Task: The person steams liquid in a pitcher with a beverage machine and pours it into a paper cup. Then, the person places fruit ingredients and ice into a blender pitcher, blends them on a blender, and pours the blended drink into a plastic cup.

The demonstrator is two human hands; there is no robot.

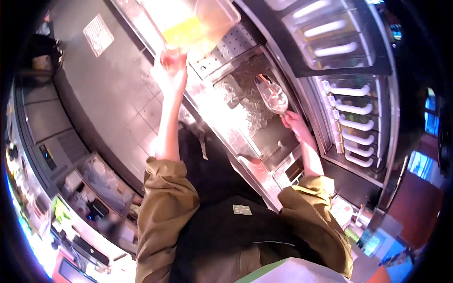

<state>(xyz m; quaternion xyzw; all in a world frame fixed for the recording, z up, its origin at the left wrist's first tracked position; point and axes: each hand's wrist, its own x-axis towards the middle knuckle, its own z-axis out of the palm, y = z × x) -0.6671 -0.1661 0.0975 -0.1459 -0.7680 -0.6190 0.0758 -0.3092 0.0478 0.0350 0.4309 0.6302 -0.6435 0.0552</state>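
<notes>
My left hand (172, 70) is closed on the near corner of a clear plastic container (222, 16), which has something orange-yellow inside. Strong glare washes out much of that container and part of the fingers. My right hand (293, 123) grips the handle of a clear ice scoop (272, 94) with pieces of ice in its bowl. Below the scoop is a metal-rimmed ice well (264, 160) set in the counter, with loose ice (243, 111) heaped toward its left and far side. The scoop appears to be above the ice, near the well's right side.
A perforated metal drain plate (231, 42) lies beyond the well. On the right stands a rack of containers with white handles (356, 123). Behind me on the left, shelves hold boxes and bags (101, 177). A grey tiled floor (113, 85) runs left of the counter.
</notes>
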